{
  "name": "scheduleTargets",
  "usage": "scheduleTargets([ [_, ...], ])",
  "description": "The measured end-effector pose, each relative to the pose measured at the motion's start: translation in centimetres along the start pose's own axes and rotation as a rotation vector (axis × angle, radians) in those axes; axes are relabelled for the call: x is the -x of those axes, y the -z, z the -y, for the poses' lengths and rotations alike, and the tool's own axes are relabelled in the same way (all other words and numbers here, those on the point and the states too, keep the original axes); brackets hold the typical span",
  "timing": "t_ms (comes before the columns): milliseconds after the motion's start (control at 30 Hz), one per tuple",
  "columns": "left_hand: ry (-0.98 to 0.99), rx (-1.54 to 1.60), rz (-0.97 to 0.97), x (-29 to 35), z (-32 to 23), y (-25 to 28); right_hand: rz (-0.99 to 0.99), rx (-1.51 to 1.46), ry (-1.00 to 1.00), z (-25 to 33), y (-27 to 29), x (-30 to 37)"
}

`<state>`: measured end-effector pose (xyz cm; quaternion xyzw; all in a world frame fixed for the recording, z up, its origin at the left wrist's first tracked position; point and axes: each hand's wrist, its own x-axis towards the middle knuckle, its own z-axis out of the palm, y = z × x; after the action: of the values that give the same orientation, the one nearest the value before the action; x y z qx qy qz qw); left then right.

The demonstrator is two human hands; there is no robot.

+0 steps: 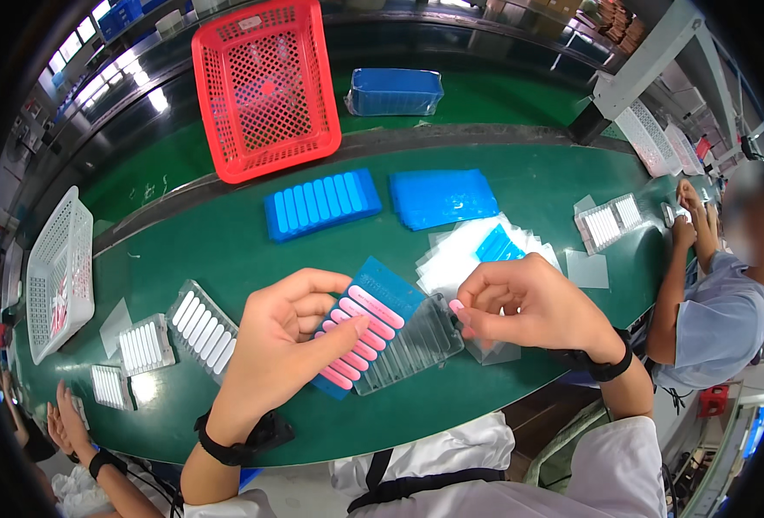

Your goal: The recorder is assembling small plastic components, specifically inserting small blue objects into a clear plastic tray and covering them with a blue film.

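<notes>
- Head view, and we're over the green bench (226, 252), both our hands up near the middle of its front edge.
- Our left hand (282, 345) has the blue card (382, 278) gripped, thumb pressed across the row of pink strips (377, 307) on it.
- Our right hand (524, 302) is closed in a pinch; a small pink end shows at the fingertips, and we take it for another strip, though most of it is hidden.
- The step in hand, as we read it: placing or straightening single strips on that card. The next move calls for a light pinch, lined up with the row, while our left thumb keeps the others from sliding.
- How do they look? Long, slim, round-ended, rather like nail files, bright pink against dark blue, lying side by side on a tilted card, some partly under our thumb.
- Just beside the card, toward our right hand, sits a transparent ribbed tray (416, 347); whether we hold it too, we cannot tell.
- Beyond, toward the bench's far edge: stacked blue sheets (445, 197) and a blue pack of light-blue strips (317, 205).
</notes>
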<state>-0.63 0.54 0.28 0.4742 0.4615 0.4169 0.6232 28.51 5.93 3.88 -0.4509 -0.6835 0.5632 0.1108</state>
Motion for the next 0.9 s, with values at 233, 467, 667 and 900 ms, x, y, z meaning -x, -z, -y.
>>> scheduleTargets([
  [233, 0.021, -0.018, 0.001, -0.1, 0.0, 0.1, -0.090, 0.387, 0.462, -1.6, -0.8, -0.6],
  [467, 0.069, -0.099, 0.006, -0.1, 0.0, -0.4, -0.065, 0.767, 0.825, -3.2, -1.3, -0.7],
  [667, 0.077, -0.146, 0.024, -0.2, -0.2, -0.6, -0.073, 0.967, 0.921, -4.0, -1.3, -0.7],
  [900, -0.082, -0.184, 0.040, -0.1, 0.5, -0.9, -0.070, 1.102, 0.927, -4.0, -1.1, -0.6],
])
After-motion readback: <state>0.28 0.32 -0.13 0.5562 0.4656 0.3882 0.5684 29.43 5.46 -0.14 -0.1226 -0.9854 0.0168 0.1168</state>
